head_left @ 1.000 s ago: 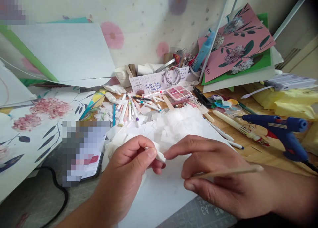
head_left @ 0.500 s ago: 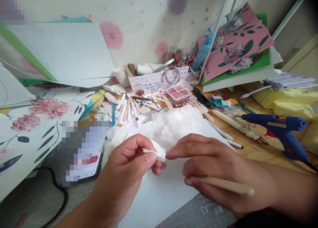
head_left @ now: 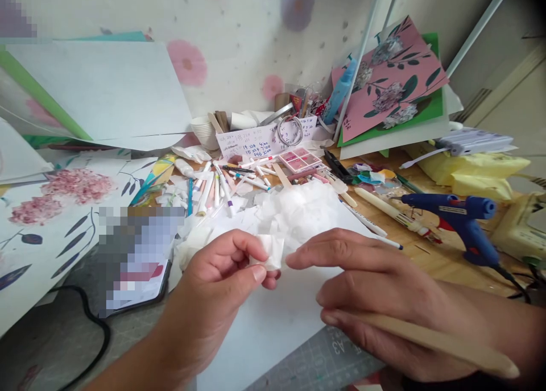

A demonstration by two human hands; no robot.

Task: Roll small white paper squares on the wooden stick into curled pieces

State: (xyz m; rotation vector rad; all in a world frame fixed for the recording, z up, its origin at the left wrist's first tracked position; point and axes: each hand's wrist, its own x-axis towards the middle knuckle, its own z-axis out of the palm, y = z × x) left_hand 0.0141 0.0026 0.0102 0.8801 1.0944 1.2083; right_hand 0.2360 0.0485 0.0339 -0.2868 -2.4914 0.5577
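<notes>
Between the thumb and fingers of my left hand (head_left: 213, 300) is a small folded piece of thin white paper (head_left: 273, 251), its flat face showing. My right hand (head_left: 379, 294) has a flat wooden craft stick (head_left: 435, 340) held under its fingers by the thumb, the stick's rounded end pointing to the lower right. The right index fingertip is just right of the paper piece, with a narrow gap. Behind both hands lies a fluffy heap of white paper pieces (head_left: 302, 215), on a white sheet (head_left: 273, 317).
A blue glue gun (head_left: 454, 209) with its cord lies at the right. Markers (head_left: 217, 189) are scattered behind the heap, near a pink palette (head_left: 299, 159). To the left are a phone (head_left: 145, 271), a black cable (head_left: 100, 323) and a flower picture (head_left: 81, 186). A cutting mat (head_left: 315, 357) lies underneath.
The paper piece has turned in my left fingers and shows a broader face. In my right hand the craft stick now reaches farther toward the lower right. The view has shifted slightly.
</notes>
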